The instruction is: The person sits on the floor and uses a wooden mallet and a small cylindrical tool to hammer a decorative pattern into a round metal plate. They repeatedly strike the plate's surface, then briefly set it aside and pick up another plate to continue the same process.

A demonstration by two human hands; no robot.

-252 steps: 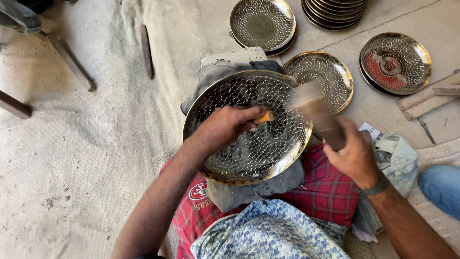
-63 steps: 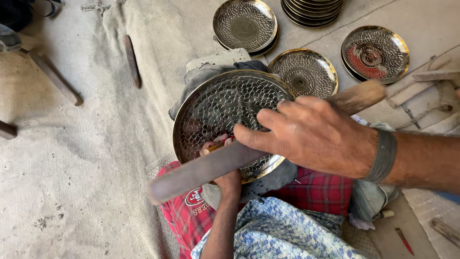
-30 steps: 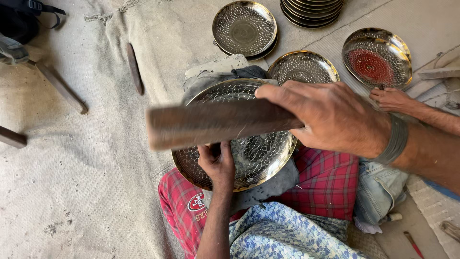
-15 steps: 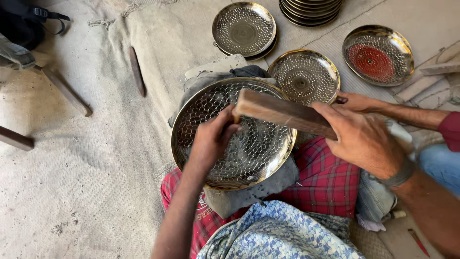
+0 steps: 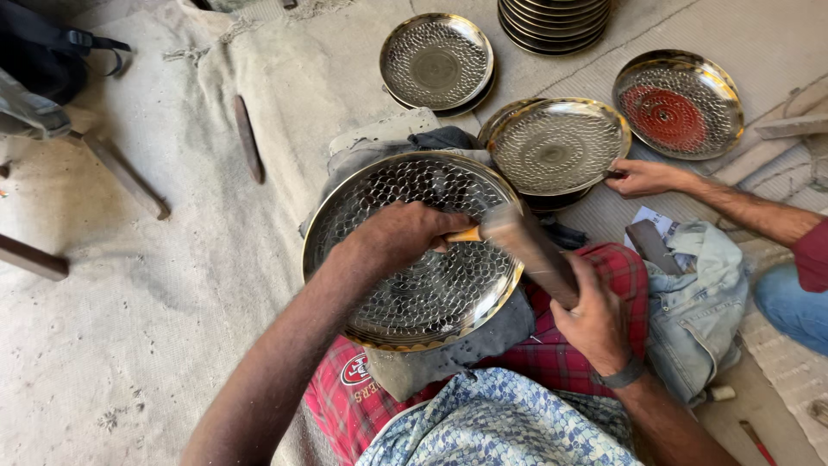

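Mallet down at the punch on the big hammered plate

The wooden mallet (image 5: 530, 250), held flat above the plate a moment ago, now meets the orange punch (image 5: 464, 234) pinched in the left hand (image 5: 401, 242). The right hand (image 5: 595, 319) is clenched round the handle. The large plate (image 5: 371, 285) rests on the lap over a grey cloth (image 5: 483, 332), so dimpling looks resumed. A co-worker's hand (image 5: 642, 177) touches a smaller plate (image 5: 556, 145) beyond it.

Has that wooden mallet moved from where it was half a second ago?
Yes. The wooden mallet has swung down and right: its head, then over the big hammered plate's top rim, now sits over the plate's right half, gripped by the right hand.
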